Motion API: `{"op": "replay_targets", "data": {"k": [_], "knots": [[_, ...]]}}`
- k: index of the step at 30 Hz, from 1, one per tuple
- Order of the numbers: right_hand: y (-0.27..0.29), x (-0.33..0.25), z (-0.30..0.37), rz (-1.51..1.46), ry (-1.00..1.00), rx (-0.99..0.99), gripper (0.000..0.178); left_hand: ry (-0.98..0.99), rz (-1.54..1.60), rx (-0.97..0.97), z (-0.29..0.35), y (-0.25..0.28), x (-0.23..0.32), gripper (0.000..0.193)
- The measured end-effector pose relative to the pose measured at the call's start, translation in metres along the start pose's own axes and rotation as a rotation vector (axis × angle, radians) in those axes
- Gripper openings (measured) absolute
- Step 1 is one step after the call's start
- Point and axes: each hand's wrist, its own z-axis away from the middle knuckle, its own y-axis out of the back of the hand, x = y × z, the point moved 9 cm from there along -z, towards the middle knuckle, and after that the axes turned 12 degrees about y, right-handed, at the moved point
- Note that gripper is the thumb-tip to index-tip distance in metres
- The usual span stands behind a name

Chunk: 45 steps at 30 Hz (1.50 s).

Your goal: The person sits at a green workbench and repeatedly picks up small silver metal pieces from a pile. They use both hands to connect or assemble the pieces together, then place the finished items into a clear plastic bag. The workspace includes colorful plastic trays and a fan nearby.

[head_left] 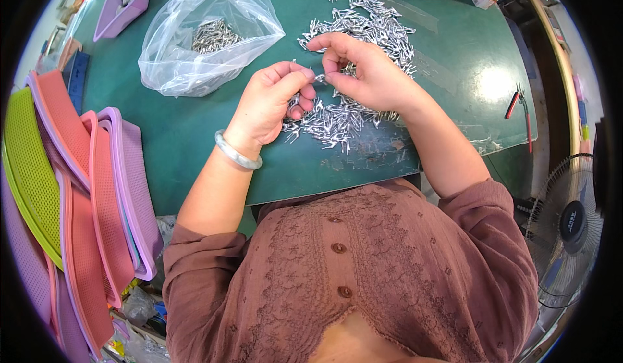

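Over the green table (188, 129), my left hand (267, 100) is curled closed around several small forked metal parts, which poke out between its fingers. A pale bangle (237, 152) circles that wrist. Thumb and forefinger of my right hand (366, 71) pinch a small metal part (320, 78) close to the left fingertips; its exact shape is too small to tell. Beneath and beyond both hands spreads a loose pile of shiny forked metal parts (376, 28), with more of them (331, 126) nearer to me. My right hand hides part of this pile.
An open clear plastic bag (169, 58) with metal parts inside stands left of the hands. Behind it is a purple tray (123, 6). Stacked plastic baskets (71, 123) crowd the left side. Red-handled pliers (513, 103) lie at the right edge, and a fan (564, 226) stands lower right.
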Motion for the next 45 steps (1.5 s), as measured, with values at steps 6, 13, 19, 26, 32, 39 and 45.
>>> {"op": "replay_targets", "data": {"k": [6,13,19,26,32,39,45], "knots": [[-0.005,0.005,0.002,-0.246,-0.084,0.038,0.038,-0.066,-0.035,0.046,0.002,0.001,0.003,0.008],[-0.003,0.012,0.004,-0.376,-0.183,0.043,0.038,-0.108,0.004,0.057,0.001,0.007,0.005,0.009],[-0.004,0.015,0.006,-0.328,-0.196,0.024,0.042,-0.116,0.025,0.047,0.001,0.005,0.006,0.010],[0.000,0.013,0.005,-0.244,-0.178,0.047,0.043,-0.125,0.094,0.010,0.000,0.006,0.006,0.012],[0.009,0.014,0.004,-0.164,-0.150,0.067,0.040,-0.127,0.100,0.006,0.002,0.005,0.007,0.012],[-0.001,-0.003,0.003,0.435,0.121,-0.280,0.040,-0.108,0.115,0.008,0.004,0.003,0.008,0.011],[-0.006,0.000,0.003,0.400,0.059,-0.318,0.042,-0.057,0.215,-0.074,0.000,0.004,0.006,0.018]]}}
